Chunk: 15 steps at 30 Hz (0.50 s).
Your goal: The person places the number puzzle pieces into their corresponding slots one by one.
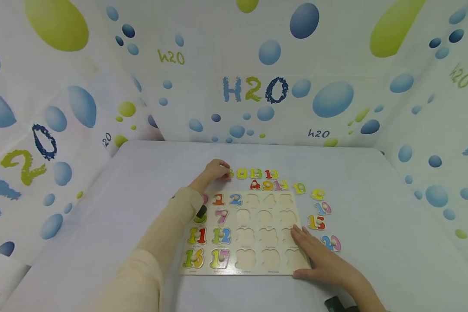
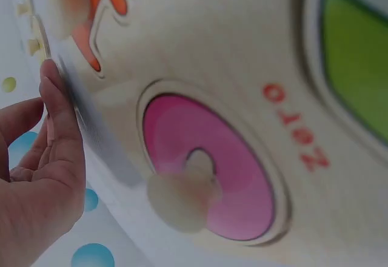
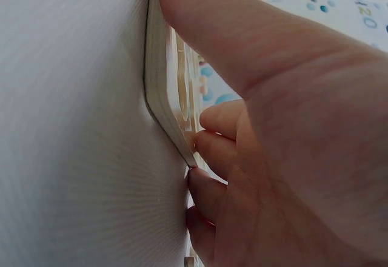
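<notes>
Beyond board (image 1: 232,226), green piece (image 1: 231,173) at left hand (image 1: 216,170), can't tell if pinched; right hand (image 1: 327,262), fingers extended, rests on board. Piece likely light, stiff; if knobbed like zero (image 2: 242,188), pinch there.

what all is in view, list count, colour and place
Rectangular wooden puzzle board: 1, pale, on table
Fitted knobbed number pieces: 9, multicoloured, board's left
Loose number pieces: 12, multicoloured, beyond and right of board
Empty recesses: 12, pale, board's right
Flat table: 1, white, under board
Droplet-printed backdrop: 1, white/blue/green, behind and beside table
Wrist devices: 2, black, one per wrist
Long sleeve: 1, beige, left arm
Left hand: 1, bare, at leftmost loose piece, grip unclear
Right hand: 1, bare, across board's right edge
</notes>
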Each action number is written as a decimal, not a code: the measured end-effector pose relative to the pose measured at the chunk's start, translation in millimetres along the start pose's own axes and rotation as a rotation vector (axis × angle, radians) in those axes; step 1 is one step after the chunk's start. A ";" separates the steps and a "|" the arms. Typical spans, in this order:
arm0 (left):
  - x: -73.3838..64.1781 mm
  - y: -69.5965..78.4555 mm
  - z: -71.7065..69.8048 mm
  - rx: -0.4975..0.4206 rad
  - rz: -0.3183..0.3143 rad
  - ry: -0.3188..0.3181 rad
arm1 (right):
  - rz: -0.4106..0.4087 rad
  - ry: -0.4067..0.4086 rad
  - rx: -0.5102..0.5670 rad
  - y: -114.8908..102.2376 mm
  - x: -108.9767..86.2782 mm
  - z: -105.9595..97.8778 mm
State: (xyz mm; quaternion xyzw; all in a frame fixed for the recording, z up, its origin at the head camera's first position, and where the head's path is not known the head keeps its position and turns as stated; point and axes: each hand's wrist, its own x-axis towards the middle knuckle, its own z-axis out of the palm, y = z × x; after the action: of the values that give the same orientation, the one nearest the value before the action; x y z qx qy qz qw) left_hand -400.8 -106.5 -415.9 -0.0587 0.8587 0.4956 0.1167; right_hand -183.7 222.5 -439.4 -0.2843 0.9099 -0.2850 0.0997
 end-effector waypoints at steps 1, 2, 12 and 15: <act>2.8 -0.1 0.8 0.009 -0.005 0.004 | -0.001 0.002 -0.003 0.7 0.0 0.8; 5.7 -0.1 1.8 0.029 -0.007 0.010 | -0.002 0.004 -0.004 1.3 0.0 1.3; 9.1 4.1 2.1 0.039 -0.054 0.034 | -0.008 0.008 -0.021 1.3 -0.3 0.4; 5.6 3.9 2.2 0.071 -0.053 0.058 | -0.004 0.003 -0.010 1.9 -0.3 1.0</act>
State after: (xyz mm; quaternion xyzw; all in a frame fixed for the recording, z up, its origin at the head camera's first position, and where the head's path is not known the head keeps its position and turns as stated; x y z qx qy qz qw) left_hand -406.7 -102.5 -415.2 -0.0916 0.8769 0.4596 0.1067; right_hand -184.0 223.4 -441.3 -0.2862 0.9110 -0.2810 0.0964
